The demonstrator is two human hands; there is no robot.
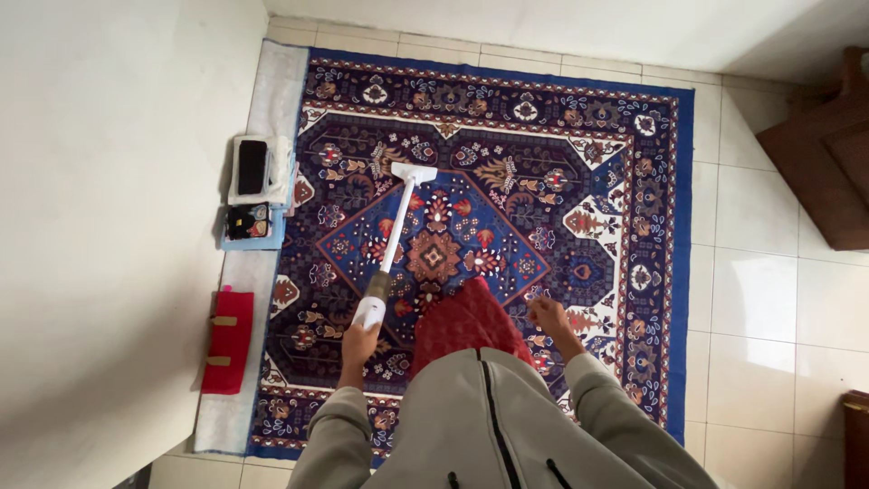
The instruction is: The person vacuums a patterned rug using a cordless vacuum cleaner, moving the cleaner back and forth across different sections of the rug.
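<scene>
white vacuum (391,243) in left hand (359,344)

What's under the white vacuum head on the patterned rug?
The white vacuum head sits on the blue and red patterned rug; the left hand holds its handle. The rug beneath the head is hidden.

I take the rug (579,181) as my landmark. It lies on the tiled floor (760,299), with a wall (100,226) off its left edge. The stick vacuum (394,240) rests on the rug, its head toward the far end and left of the rug's centre, its handle near me in my left hand (359,344). My right hand (547,317) hangs over the rug's near right part. Left of the rug, against the wall, 2 stacked items (256,192) lie at the far end and 1 flat folded item (228,340) nearer. Right of the rug, beyond bare tiles, stands wooden furniture (824,154).
</scene>
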